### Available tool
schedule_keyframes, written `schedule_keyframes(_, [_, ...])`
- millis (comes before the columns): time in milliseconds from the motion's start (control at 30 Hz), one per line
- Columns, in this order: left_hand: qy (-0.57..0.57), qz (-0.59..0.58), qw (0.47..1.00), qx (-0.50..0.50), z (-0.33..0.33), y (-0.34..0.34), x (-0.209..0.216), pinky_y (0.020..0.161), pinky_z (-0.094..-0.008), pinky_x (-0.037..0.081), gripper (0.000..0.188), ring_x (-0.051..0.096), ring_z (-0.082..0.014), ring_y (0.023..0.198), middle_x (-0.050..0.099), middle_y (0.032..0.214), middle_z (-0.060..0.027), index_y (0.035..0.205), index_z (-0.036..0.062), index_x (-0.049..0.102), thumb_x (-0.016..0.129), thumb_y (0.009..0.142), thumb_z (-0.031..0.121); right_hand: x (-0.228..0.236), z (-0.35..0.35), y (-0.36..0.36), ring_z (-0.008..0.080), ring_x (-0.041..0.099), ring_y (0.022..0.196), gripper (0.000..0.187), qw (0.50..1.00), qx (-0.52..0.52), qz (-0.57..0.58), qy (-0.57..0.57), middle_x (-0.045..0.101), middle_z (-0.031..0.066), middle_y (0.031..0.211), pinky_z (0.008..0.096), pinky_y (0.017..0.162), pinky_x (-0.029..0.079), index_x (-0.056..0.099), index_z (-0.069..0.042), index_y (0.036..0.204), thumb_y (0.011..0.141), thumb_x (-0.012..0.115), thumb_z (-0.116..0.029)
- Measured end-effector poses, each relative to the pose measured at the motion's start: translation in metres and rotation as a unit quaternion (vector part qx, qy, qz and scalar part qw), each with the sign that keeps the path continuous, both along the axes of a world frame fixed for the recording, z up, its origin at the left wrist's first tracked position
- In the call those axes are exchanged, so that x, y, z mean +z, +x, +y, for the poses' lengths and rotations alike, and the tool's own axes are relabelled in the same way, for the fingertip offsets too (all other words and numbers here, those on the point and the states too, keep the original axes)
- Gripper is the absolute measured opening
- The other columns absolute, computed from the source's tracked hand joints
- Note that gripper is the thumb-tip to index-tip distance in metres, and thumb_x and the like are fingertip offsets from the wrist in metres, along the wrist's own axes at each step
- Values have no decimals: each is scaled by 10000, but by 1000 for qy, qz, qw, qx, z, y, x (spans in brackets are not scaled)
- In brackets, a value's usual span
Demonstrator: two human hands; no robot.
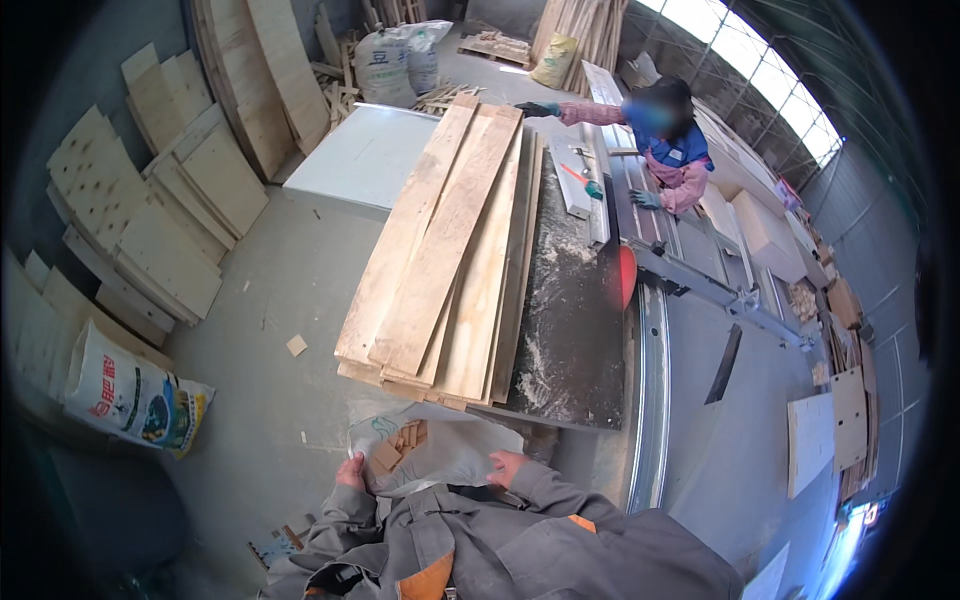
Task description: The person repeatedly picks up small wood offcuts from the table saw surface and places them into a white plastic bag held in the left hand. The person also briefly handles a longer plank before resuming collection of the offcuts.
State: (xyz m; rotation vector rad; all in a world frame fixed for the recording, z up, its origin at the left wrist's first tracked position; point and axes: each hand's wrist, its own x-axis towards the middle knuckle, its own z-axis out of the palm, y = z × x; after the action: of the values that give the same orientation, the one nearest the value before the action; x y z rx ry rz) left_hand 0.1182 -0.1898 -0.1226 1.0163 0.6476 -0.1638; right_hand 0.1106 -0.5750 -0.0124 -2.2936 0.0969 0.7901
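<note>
My left hand grips the left edge of a grey-white woven sack held open in front of me. My right hand holds the sack's right edge. Small wood offcuts lie inside the sack near my left hand. Just beyond the sack, a stack of long wooden planks rests on a dark saw table dusted with sawdust.
A co-worker in blue and pink stands at the far end of the table, one gloved hand on the planks. A red saw guard sits beside a metal rail. Plywood sheets lean at left; a printed sack lies on the floor.
</note>
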Motion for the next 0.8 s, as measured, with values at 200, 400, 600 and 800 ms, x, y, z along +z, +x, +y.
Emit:
schedule_keyframes(200, [-185,-8,983,-2,-18,13,58,862,-448,477,386,589,-317,975,594,1085,-153,1141,-28,527,565,872,246,4,-31,-24,294,615,1014,619,999,-41,17,-4,628,166,1110,365,864,494,489,-61,1269,746,727,-290])
schedule_keyframes(400, [-206,-18,978,-15,-24,18,67,920,-472,454,442,562,-329,1061,577,1152,-158,1220,-21,493,514,889,271,-3,-41,-31,307,622,988,578,999,-51,1,-11,645,148,1078,379,844,498,520,-61,1231,740,723,-289])
schedule_keyframes(600, [-219,38,975,-13,-39,20,106,973,-459,427,466,547,-326,1113,574,1200,-165,1231,-21,487,421,911,311,4,-42,-24,308,637,942,567,999,-42,-2,-15,658,157,1031,372,813,506,525,-46,1216,739,714,-286])
schedule_keyframes(800, [-220,60,973,-25,-31,10,80,979,-457,424,457,554,-328,1103,560,1213,-189,1234,-41,475,415,900,265,-5,-35,-28,287,650,892,555,988,-141,-52,41,667,168,963,370,783,512,529,-9,1191,752,719,-289])
